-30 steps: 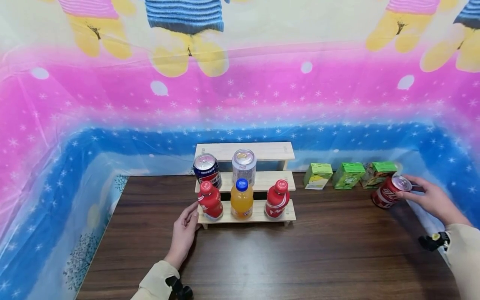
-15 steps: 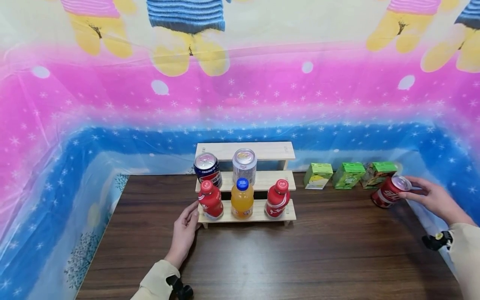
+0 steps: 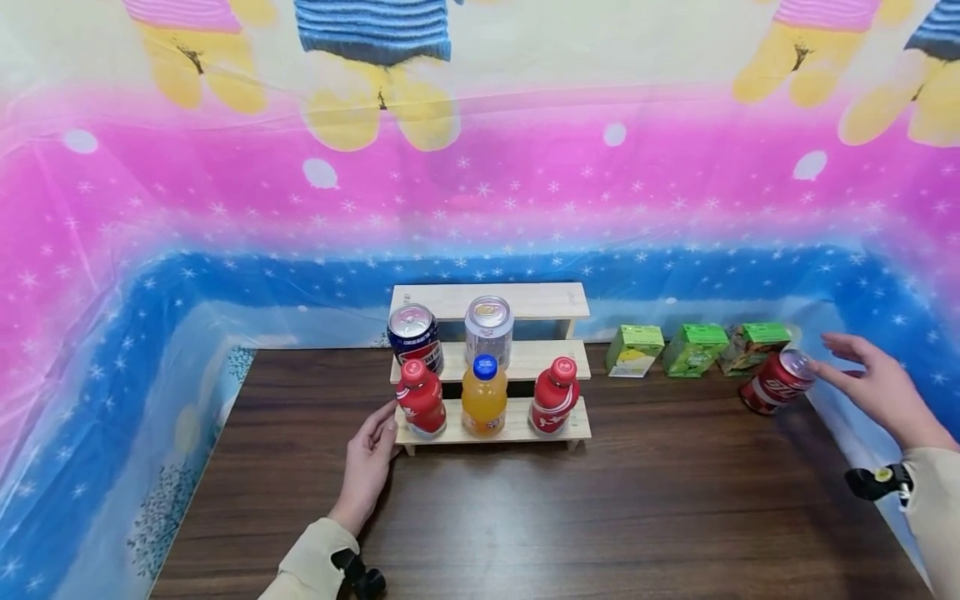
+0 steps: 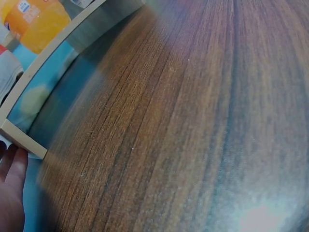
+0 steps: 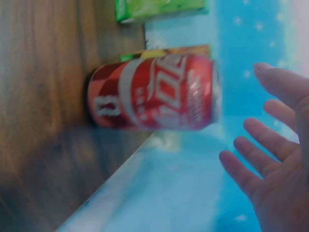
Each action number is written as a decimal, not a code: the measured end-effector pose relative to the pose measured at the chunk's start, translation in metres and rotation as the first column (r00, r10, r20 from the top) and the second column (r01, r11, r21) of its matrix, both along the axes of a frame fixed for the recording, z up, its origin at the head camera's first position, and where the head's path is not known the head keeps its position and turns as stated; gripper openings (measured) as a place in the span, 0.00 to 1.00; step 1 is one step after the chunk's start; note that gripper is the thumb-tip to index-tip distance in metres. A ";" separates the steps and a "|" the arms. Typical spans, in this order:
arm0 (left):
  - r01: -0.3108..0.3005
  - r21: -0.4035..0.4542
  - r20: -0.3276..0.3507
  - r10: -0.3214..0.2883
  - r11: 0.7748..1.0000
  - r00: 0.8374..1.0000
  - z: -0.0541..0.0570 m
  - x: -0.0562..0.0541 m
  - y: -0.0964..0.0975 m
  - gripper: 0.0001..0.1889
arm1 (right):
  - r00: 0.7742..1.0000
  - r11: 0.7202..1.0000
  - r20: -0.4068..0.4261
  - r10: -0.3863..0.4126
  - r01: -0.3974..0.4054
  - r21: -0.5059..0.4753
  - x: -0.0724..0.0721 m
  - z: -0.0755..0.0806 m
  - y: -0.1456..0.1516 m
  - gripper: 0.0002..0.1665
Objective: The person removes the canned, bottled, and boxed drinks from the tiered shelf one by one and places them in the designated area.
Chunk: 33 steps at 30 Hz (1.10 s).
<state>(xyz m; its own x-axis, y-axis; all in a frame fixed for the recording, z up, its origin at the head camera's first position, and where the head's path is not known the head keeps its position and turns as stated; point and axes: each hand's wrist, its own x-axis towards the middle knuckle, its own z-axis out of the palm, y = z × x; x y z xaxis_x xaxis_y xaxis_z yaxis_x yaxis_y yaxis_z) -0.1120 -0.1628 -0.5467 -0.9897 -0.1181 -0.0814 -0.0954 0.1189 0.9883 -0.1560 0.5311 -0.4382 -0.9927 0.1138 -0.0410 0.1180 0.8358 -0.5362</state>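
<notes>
At the far right of the table, a red soda can (image 3: pixel 777 382) stands upright. My right hand (image 3: pixel 873 392) is beside its top with fingers spread; a gap shows between hand and can in the right wrist view. My left hand (image 3: pixel 367 467) touches the left end of a three-step wooden shelf (image 3: pixel 525 361), its fingers (image 4: pixel 18 169) against the front leg. A red bottle (image 3: pixel 422 400), an orange drink bottle (image 3: pixel 484 400) and another red bottle (image 3: pixel 554 398) line the bottom step. On the middle step stand a dark blue can (image 3: pixel 415 337) and a silver can (image 3: pixel 489 333).
Three green drink cartons stand along the back edge right of the shelf: a yellow-green carton (image 3: pixel 635 351), a green carton (image 3: pixel 694 350) and a brown-green carton (image 3: pixel 752 350) just behind the red can. A printed cloth (image 3: pixel 525 208) hangs behind the brown wooden table (image 3: pixel 525 525).
My right hand has let go of the red soda can and drawn back to the right, its fingers opening. The can stays upright in place. My left hand has not moved.
</notes>
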 end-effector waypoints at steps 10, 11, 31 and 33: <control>-0.005 -0.017 0.039 0.006 1.000 0.999 0.002 0.001 0.000 0.22 | 0.988 0.988 -0.023 0.154 -0.154 -0.023 -0.008 0.028 -0.033 0.43; -0.004 -0.018 0.047 0.005 1.000 0.999 0.002 0.001 0.000 0.22 | 0.986 0.986 -0.019 0.165 -0.165 -0.028 -0.008 0.031 -0.036 0.43; 0.004 -0.032 0.045 -0.003 0.999 0.999 0.002 0.000 0.000 0.22 | 0.905 0.911 -0.107 0.411 -0.412 0.007 -0.029 0.091 -0.145 0.29; -0.001 -0.029 0.045 0.002 1.000 0.999 0.002 0.000 0.000 0.22 | 0.891 0.897 -0.104 0.441 -0.442 0.015 -0.033 0.098 -0.159 0.28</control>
